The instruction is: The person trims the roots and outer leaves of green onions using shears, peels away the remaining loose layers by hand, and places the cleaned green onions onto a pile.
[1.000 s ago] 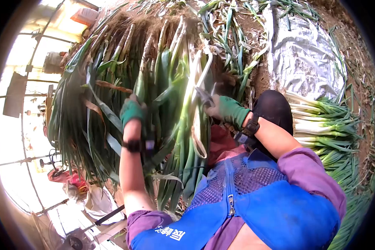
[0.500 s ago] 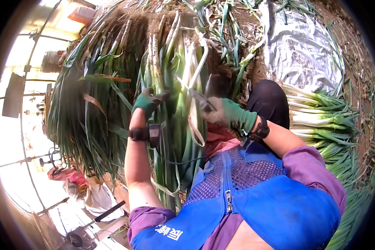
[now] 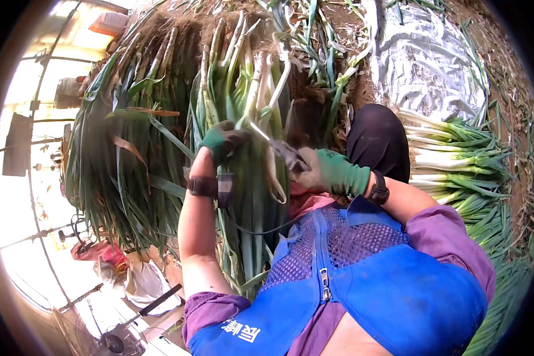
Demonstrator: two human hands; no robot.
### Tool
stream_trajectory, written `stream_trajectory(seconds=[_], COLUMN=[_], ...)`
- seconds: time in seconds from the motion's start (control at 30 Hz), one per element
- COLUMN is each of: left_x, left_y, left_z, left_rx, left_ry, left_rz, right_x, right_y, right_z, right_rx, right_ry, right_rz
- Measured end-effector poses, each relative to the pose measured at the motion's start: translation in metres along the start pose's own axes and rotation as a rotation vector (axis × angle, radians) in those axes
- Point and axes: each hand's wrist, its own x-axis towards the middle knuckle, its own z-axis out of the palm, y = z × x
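My left hand (image 3: 224,141), in a green glove with dark fingers, is closed round the green part of a leek (image 3: 253,89) over the pile. My right hand (image 3: 323,170), gloved the same way, grips a grey metal tool (image 3: 286,153) with a thin pale tip that points up and left toward the leek. The tool's exact kind is hard to make out. Pale, peeled-looking leek stems (image 3: 276,89) stand just beyond the tool. A large heap of untrimmed leeks (image 3: 124,160), roots toward the top, spreads to the left of my hands.
At the right, cleaned leeks (image 3: 451,157) lie in a long row below a white sheet (image 3: 424,65). My dark-clad knee (image 3: 378,139) rises beside my right hand. Loose leaves litter the soil at the top. A pale bag (image 3: 145,285) and a fan-like object (image 3: 114,341) are at lower left.
My left hand has moved right, from the heap to beside the tool, and closed on a leek. My right hand still grips the tool, now slightly lower. The view has shifted a little.
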Motion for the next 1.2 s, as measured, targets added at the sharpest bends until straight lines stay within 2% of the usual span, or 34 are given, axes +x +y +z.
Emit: stream_trajectory(seconds=[0.07,0.27,0.37,0.47,0.63,0.73,0.77,0.93,1.0,1.1,1.2], left_x=[-0.004,-0.008,-0.004,-0.004,0.0,0.005,0.006,0.017,0.02,0.025,0.044], left_y=[0.002,-0.003,-0.017,-0.021,-0.03,-0.038,-0.041,-0.057,-0.066,-0.071,-0.094], left_z=[0.0,-0.017,-0.014,-0.007,-0.004,-0.007,-0.008,-0.013,-0.014,-0.014,-0.017], left_rx=[-0.065,-0.016,-0.055,-0.009,-0.077,-0.093,-0.128,-0.335,0.064,0.156,0.184], left_ry=[0.107,0.313,0.259,0.247,0.291,0.31,0.306,0.26,0.281,0.35,0.34], left_rz=[0.077,0.071,0.005,-0.032,-0.022,-0.019,-0.026,-0.015,0.208,0.18,0.17], right_x=[0.0,0.0,0.012,0.029,0.046,0.038,0.031,0.011,0.012,0.034,0.071], right_y=[0.002,-0.008,-0.015,-0.009,-0.023,-0.026,-0.026,-0.028,-0.022,-0.01,-0.009], right_z=[0.005,0.01,0.013,0.024,0.002,0.012,0.012,0.013,0.018,0.026,0.018], right_rx=[0.0,-0.033,-0.009,-0.014,0.006,-0.018,0.014,-0.059,-0.068,-0.033,-0.034], right_ry=[0.045,0.02,0.001,-0.013,-0.088,-0.024,-0.081,-0.059,-0.03,0.06,0.03], right_rz=[-0.049,-0.108,-0.029,-0.061,0.113,-0.021,0.004,-0.013,-0.048,-0.09,-0.045])
